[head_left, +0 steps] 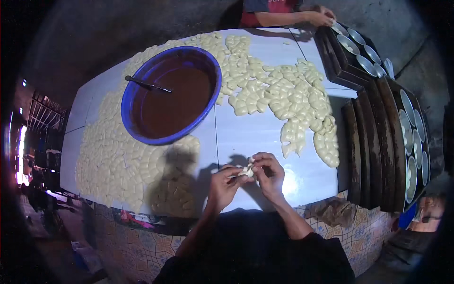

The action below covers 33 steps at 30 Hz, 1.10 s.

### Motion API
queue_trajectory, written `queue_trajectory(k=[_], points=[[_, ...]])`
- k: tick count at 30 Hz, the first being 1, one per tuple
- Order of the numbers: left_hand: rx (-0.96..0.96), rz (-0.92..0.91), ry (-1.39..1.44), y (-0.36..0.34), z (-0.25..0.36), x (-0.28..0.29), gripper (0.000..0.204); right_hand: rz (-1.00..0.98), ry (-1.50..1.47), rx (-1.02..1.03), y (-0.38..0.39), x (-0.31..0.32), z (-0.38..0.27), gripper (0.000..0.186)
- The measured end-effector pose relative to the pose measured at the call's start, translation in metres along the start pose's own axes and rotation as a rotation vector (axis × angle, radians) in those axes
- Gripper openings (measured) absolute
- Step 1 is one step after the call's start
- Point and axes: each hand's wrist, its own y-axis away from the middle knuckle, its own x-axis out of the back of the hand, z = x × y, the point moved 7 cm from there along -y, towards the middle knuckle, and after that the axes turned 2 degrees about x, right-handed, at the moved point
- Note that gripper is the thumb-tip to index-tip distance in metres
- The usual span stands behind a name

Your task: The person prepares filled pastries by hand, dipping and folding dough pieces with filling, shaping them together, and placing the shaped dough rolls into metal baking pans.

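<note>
Both bare hands meet just in from the near edge of a white tiled table (250,135), above its surface. A small piece of pale dough (247,172) sits between them; the fingertips of the left hand (224,186) and of the right hand (270,178) are closed on it, thumbs and forefingers pinching.

Taking the dough piece as the clock's centre, a blue basin (125,110) stands between 10 and 11 o'clock, holding smooth brown mixture (182,102). A dark-handled utensil (146,84) leans across the basin's own 10 o'clock rim, its tip over the mixture. Flattened dough pieces (120,165) crowd the table at 9 o'clock, running around the basin; a second spread of dough (288,97) lies at 1 o'clock. Dark trays (372,142) stand stacked toward 2 to 3 o'clock, the top one bearing round metal tins (411,177). Farther off at 1 o'clock, a co-worker's hands (322,17) reach to similar tins (348,45).
</note>
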Motion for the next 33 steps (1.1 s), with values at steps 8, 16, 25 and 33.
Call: queue_trajectory(k=[8, 16, 25, 33], points=[[0.060, 0.092, 0.104, 0.010, -0.022, -0.010, 0.016, -0.095, 0.192, -0.028, 0.032, 0.001, -0.006, 0.022], [-0.055, -0.211, 0.131, 0.014, -0.018, -0.023, 0.034, -0.260, -0.627, -0.932, 0.081, -0.008, 0.047, 0.042], [0.358, 0.078, -0.141, -0.028, -0.088, -0.003, 0.049, 0.278, 0.071, -0.461, 0.050, 0.053, 0.116, 0.041], [0.355, 0.124, 0.340, -0.024, -0.101, -0.013, 0.050, 0.006, 0.432, -0.504, 0.042, 0.061, 0.108, 0.033]])
